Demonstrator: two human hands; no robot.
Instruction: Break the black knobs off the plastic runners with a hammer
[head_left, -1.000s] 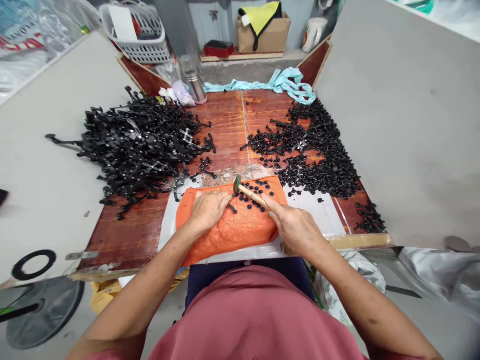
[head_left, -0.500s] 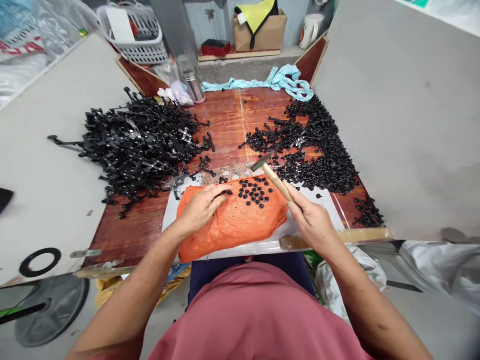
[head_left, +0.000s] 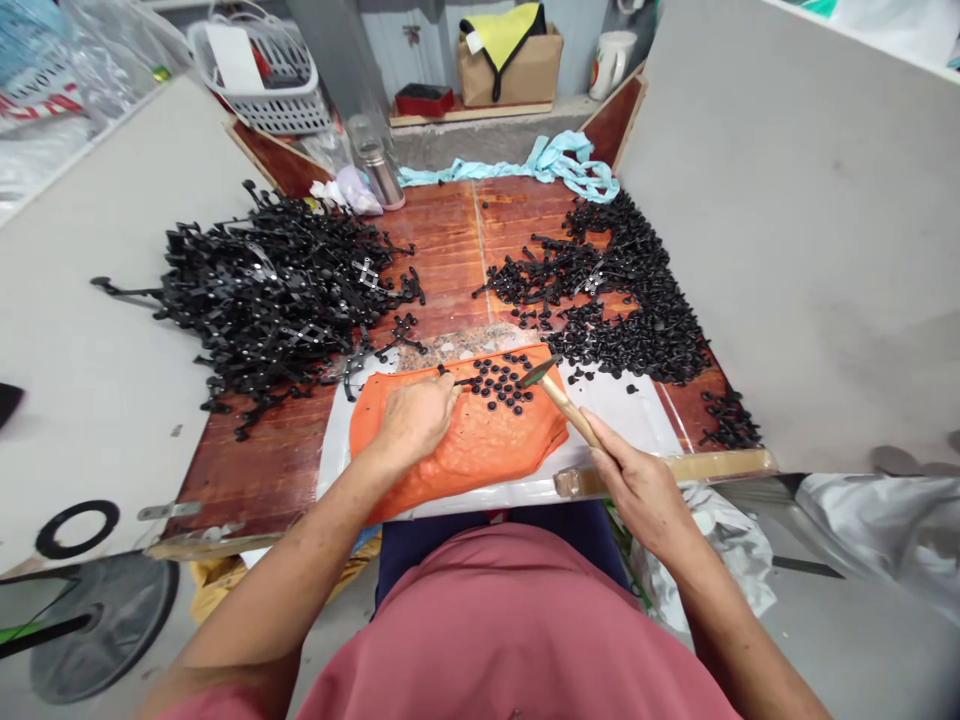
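My right hand (head_left: 636, 480) grips the wooden handle of a hammer (head_left: 571, 412). The hammer's dark head is over the right side of a cluster of round black studs (head_left: 504, 382). Those studs sit on an orange cloth-covered pad (head_left: 480, 450) in front of me. Over the pad's left part, my left hand (head_left: 421, 412) is closed, back upward, on a small black linkage piece (head_left: 465, 382). The piece's ends stick out past the fingers, one toward the studs; the rest is hidden by the hand.
A tangled heap of black linkage pieces (head_left: 270, 290) lies left on the wooden table (head_left: 442, 235). Many small black studs (head_left: 637, 330) are piled right. Behind stand a steel flask (head_left: 381, 175) and a light-blue cloth strip (head_left: 566, 165). Grey boards (head_left: 787, 250) flank both sides.
My left hand has turned over and closed around the black piece. The hammer has come down, its head moving right and lower, nearer the studs. The view has shifted slightly.
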